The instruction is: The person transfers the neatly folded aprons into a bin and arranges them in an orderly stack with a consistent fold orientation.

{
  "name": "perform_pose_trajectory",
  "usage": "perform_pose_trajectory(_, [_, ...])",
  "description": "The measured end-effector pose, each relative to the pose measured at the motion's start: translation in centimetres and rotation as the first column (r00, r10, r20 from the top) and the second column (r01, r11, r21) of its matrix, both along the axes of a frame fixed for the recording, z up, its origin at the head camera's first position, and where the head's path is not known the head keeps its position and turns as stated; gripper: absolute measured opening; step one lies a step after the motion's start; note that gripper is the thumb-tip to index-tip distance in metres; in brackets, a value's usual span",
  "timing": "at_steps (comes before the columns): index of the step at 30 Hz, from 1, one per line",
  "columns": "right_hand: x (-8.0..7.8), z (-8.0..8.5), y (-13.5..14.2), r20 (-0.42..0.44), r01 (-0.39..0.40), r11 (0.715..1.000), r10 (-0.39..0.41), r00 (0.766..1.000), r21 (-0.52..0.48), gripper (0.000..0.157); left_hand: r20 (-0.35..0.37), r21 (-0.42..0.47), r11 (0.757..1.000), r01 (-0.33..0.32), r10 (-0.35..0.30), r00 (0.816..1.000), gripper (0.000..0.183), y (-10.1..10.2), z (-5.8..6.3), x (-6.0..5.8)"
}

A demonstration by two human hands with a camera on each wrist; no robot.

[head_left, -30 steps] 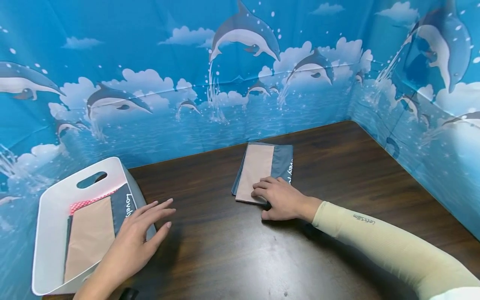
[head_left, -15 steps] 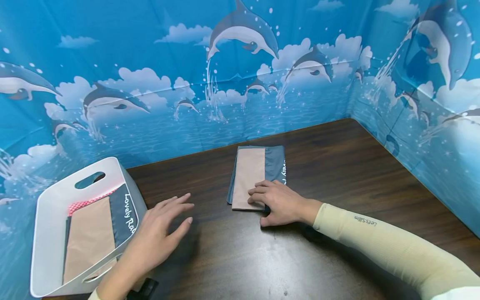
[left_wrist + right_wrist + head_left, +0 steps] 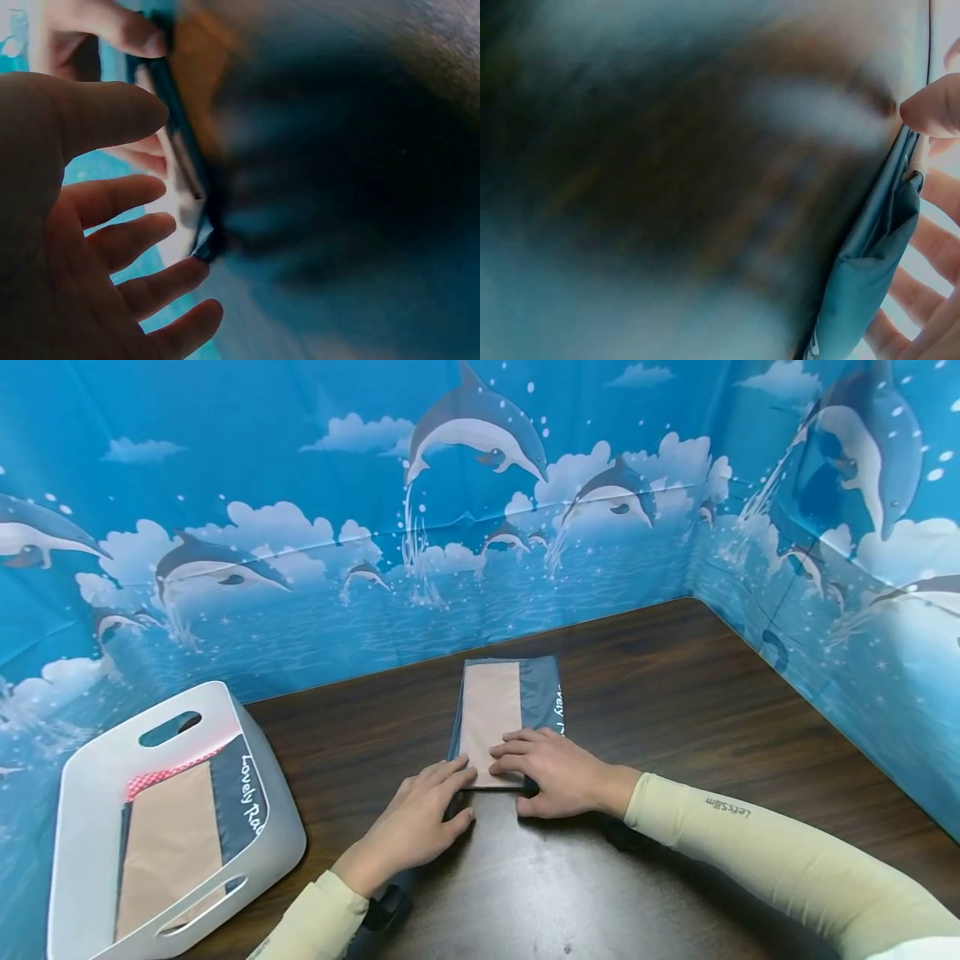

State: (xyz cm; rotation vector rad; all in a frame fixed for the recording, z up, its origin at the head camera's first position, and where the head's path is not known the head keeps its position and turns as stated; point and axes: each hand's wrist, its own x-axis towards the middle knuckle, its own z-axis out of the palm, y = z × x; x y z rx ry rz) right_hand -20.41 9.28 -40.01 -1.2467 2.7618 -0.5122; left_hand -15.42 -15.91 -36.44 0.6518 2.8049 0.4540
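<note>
A folded beige and slate-blue fabric piece (image 3: 487, 714), with white lettering along its right edge, lies flat on the dark wooden table (image 3: 645, 693). My right hand (image 3: 562, 772) holds its near right part, fingers on top and thumb at the near edge. In the right wrist view the thumb meets the edge of the blue fabric (image 3: 866, 292), with the fingers on the other side. At the near left corner is my left hand (image 3: 420, 814), fingers extended and thumb apart. The left wrist view shows its fingers spread by the fabric's edge, one fingertip at the lower corner.
On the left stands a white basket (image 3: 281, 818) with handle holes. Inside lies a similar folded beige and slate-blue fabric piece (image 3: 168, 852) over a red-and-white checked cloth (image 3: 168, 777). A blue dolphin-print sheet (image 3: 315, 610) bounds the table at the back and right.
My left hand has moved right, from beside the basket to the fabric's near left corner. The fabric has slid a little toward me with my right hand.
</note>
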Motion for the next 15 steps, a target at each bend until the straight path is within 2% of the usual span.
perform_pose_trajectory(6, [-0.1, -0.1, 0.2, 0.008, 0.003, 1.0, -0.003, 1.0, -0.011, 0.052, -0.001, -0.04, 0.999, 0.026, -0.026, 1.0, 0.055, 0.0, -0.4, 0.1])
perform_pose_trajectory(15, [0.0, 0.1, 0.1, 0.055, -0.026, 0.999, 0.029, 0.998, -0.041, 0.044, -0.013, -0.042, 0.998, 0.048, -0.048, 0.999, 0.055, -0.1, -0.2, 1.5])
